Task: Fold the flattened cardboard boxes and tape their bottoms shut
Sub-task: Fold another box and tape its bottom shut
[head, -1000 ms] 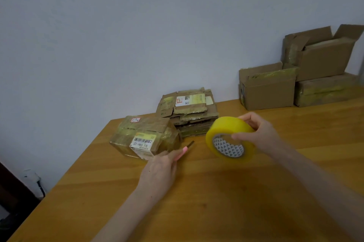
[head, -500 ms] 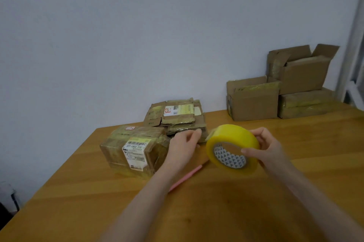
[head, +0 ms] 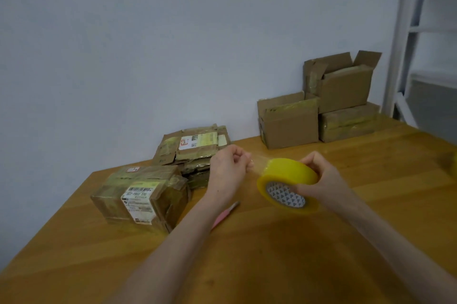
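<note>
My right hand [head: 319, 180] grips a yellow tape roll [head: 286, 183] above the wooden table [head: 272, 254]. My left hand [head: 228, 172] pinches the free end of the clear tape, and a short strip stretches between hand and roll. A folded cardboard box [head: 142, 198] with a white label sits to the left on the table. Behind it lies a stack of flattened boxes [head: 195, 150]. A pink cutter [head: 223, 214] lies on the table under my left forearm.
Three assembled boxes [head: 319, 111] stand stacked against the wall at the back right. A white metal frame [head: 405, 44] rises at the right edge. A yellowish object [head: 451, 162] shows at the far right of the table.
My left hand left the pink cutter on the table, rose to the roll and pulled the tape end out to the left. The view shifted to the right.
</note>
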